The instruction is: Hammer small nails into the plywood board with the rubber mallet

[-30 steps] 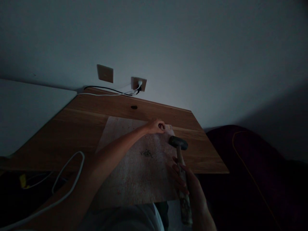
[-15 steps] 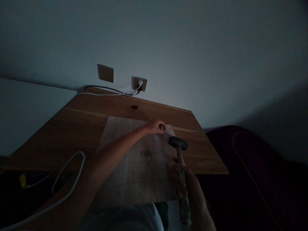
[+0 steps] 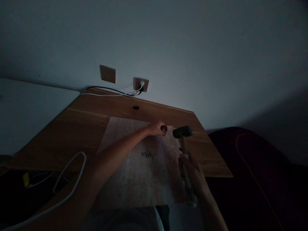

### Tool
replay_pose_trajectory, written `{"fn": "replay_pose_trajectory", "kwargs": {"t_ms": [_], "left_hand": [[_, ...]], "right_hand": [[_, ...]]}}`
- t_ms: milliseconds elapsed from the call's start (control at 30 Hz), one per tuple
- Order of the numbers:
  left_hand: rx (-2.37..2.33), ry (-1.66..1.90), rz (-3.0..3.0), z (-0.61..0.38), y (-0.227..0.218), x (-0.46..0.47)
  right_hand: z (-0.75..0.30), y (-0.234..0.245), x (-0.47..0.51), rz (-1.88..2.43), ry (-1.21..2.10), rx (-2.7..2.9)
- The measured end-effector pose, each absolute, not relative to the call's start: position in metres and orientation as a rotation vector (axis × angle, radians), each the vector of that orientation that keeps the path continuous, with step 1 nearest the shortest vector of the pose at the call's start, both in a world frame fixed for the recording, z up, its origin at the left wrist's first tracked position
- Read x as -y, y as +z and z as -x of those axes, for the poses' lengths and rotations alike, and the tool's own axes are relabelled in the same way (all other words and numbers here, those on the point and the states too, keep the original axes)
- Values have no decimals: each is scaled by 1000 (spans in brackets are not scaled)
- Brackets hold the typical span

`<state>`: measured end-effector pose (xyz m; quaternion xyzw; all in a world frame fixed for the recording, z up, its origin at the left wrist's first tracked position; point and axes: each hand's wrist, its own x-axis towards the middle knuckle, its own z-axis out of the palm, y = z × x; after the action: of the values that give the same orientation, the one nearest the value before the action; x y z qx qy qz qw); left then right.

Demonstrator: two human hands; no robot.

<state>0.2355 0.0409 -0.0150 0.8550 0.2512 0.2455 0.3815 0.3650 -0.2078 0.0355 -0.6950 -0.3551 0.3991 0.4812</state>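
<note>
Right hand (image 3: 192,171) clamps hammer (image 3: 183,132); left hand (image 3: 157,128) pinches a tiny, indiscernible item (image 3: 164,129).

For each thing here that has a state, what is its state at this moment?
board, flat on the desk
nails, loose heap on the board
left hand, fingers pinched shut at the board's far edge
hammer, head beside the left hand
right hand, closed around the hammer handle
wall socket, plugs in
</note>
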Motion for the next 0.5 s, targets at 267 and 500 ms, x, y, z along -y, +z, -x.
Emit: {"fn": "replay_pose_trajectory", "kwargs": {"t_ms": [267,500], "left_hand": [[-684,604,-2292,-234,-17,-39],[-673,516,-2327,-231,-12,-37]], "right_hand": [[-365,40,198,1807,785,1122],[-365,42,194,1835,812,1163]]}}
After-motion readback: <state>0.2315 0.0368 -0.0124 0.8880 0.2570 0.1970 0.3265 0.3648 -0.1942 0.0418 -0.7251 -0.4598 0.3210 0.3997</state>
